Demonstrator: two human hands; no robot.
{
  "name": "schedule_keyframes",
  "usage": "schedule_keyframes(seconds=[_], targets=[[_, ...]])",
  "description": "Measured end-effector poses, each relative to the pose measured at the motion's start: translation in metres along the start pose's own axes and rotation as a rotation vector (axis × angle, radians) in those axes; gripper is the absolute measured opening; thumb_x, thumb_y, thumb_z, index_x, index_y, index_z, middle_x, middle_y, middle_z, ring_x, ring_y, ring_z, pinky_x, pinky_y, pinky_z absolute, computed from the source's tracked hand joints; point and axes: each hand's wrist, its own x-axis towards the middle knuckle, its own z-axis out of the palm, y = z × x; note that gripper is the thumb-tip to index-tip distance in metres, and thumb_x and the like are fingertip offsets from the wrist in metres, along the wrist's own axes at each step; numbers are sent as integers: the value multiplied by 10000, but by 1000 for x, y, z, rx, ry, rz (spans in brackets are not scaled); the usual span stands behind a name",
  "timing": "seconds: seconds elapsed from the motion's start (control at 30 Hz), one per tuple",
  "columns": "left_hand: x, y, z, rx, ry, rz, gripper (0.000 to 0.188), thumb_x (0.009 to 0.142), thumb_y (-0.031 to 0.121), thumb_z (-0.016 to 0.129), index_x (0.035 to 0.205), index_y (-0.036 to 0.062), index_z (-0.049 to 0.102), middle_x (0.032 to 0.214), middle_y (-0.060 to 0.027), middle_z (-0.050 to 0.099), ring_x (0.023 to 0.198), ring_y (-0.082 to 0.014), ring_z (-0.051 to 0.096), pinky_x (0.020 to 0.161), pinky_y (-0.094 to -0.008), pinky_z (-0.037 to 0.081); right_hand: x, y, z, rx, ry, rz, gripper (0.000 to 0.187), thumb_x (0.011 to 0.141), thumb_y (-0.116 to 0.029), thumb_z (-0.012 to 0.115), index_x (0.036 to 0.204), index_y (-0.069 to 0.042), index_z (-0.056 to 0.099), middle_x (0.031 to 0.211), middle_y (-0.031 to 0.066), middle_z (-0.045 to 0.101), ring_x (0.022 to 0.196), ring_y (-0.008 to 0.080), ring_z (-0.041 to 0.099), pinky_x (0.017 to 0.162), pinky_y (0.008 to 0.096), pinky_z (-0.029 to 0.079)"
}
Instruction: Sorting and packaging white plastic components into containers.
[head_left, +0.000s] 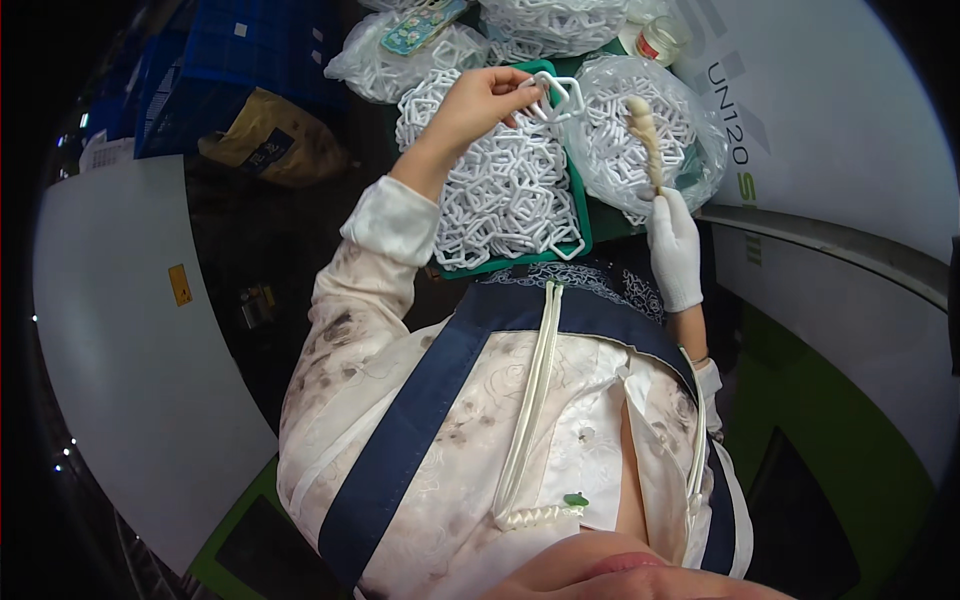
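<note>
The left hand (478, 100) is pinching one white plastic ring (560, 97) above the green tray (580, 215), which is heaped with loose rings. The gloved right hand (675, 250) is gripping a cream twisted stick (645, 140) upright over the clear bag of rings (650, 135) on the right. Judging by the heap, most rings are waiting.

- This is looking like a factory workstation; a green tray (578, 215) is brimming with identical white plastic hexagonal rings (500, 190)
- clear bags of the same rings (645, 130) are crowding the bench
- blue stacking crates (225, 60) are sitting alongside
- white machine panels (120, 330) are flanking the worker, one bearing a yellow warning sticker (179, 284)
</note>
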Motion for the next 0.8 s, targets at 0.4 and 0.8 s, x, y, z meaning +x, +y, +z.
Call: schedule_keyframes(seconds=[0.4,0.8], targets=[[-44,4,57,-356,244,85,194,878,159,747,932,-19,692,811,-46,709,684,-77,648,558,-207,503,-10,-16,33,-509,-6,-257,178,1033,-154,482,1116,-37,587,712,178,573,630,324,604,591,361,443],[-50,-4,54,-426,216,7,164,882,146,738,923,-4,687,809,-43,710,675,-70,641,552,-204,496,-19,-10,14,-476,143,-99,176,1034,-145,471,1111,-28,577,873,218,645,820,386,667,699,391,499]])
